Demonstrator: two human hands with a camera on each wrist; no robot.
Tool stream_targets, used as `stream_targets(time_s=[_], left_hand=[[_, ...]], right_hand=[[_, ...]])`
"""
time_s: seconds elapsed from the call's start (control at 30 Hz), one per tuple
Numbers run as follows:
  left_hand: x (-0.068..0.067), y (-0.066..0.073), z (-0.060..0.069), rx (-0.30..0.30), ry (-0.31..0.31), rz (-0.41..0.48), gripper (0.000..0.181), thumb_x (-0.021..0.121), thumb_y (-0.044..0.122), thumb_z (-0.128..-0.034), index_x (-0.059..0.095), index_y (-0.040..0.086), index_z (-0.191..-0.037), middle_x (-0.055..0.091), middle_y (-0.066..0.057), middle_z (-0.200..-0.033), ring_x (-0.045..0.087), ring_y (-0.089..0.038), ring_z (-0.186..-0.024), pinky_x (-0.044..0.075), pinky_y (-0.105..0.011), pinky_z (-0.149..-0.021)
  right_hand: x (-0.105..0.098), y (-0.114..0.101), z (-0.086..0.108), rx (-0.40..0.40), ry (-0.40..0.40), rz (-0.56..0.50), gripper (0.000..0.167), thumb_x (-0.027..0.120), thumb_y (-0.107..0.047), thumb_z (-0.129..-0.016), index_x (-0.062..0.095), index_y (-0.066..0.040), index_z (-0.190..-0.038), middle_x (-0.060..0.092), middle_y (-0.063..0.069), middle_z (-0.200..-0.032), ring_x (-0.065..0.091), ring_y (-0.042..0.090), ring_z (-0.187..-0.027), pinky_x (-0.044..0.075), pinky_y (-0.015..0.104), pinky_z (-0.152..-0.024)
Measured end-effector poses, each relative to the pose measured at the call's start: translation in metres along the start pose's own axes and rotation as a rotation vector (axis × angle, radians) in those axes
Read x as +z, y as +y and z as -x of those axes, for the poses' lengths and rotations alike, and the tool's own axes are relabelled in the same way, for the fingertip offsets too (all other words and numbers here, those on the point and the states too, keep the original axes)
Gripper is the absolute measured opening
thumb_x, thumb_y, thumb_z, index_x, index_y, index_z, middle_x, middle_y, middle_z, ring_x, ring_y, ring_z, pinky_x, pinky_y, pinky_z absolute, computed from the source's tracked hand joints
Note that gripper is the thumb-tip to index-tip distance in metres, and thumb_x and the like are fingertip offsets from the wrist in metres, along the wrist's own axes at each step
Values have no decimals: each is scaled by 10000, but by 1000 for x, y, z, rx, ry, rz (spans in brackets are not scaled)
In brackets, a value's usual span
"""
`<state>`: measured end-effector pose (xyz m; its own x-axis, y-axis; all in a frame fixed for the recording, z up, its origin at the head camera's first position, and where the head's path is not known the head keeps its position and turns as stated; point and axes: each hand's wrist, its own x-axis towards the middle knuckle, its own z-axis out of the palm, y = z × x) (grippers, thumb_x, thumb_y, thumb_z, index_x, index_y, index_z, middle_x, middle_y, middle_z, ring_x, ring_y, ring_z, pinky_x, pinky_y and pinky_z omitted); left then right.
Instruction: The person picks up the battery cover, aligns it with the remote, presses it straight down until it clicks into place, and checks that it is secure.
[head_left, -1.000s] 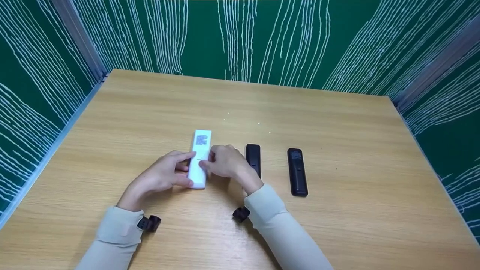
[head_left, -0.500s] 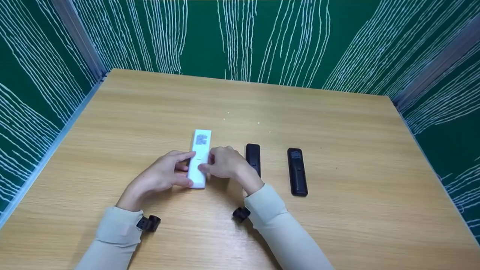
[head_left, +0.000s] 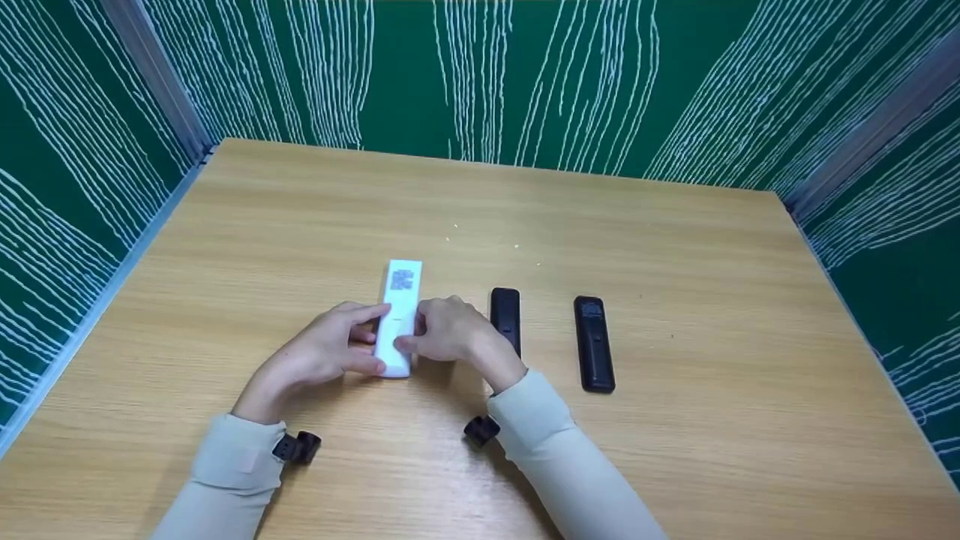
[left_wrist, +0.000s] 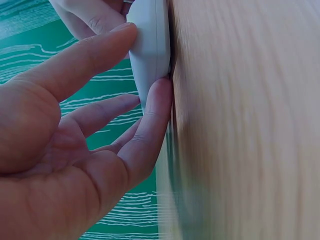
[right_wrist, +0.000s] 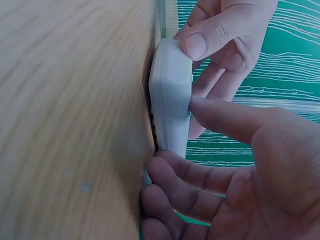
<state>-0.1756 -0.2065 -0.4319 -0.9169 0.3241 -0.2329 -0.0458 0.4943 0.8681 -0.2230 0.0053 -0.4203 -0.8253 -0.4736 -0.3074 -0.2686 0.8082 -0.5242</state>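
Observation:
A white remote control (head_left: 397, 319) lies on the table with its back up, a printed label at its far end and a small mark near its middle. My left hand (head_left: 322, 345) holds its left side, thumb by the near end and a finger farther up the edge. From the right, my right hand (head_left: 454, 330) grips it, the thumb on the back and the other fingers curled by the right edge. The right wrist view has the white remote (right_wrist: 172, 90) edge-on, low against the tabletop, with both hands around it. Its button side faces down and is hidden.
Just right of my right hand lies a black remote control (head_left: 506, 315), its near end covered by my wrist. Another black remote (head_left: 595, 345) is farther right. Tiny white specks dot the wooden table (head_left: 675, 450) beyond the remotes. Green, white-streaked walls (head_left: 405, 75) enclose the back and sides.
My right hand has slid slightly toward the near end of the white remote, its thumb moving down along the back. The left hand and the remotes stay in place.

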Motion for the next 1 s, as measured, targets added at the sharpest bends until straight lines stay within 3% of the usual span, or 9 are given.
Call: stream_targets(time_s=[1.0], left_hand=[[0, 2, 1, 6, 7, -13, 854, 820, -41, -875, 393, -17, -1613, 424, -269, -1543, 560, -405, -1335, 537, -413, -1084]], right_hand=[[0, 3, -4, -23, 11, -4, 309, 696, -393, -1027, 730, -91, -1080, 614, -4, -778, 542, 145, -706, 444, 274, -614]])
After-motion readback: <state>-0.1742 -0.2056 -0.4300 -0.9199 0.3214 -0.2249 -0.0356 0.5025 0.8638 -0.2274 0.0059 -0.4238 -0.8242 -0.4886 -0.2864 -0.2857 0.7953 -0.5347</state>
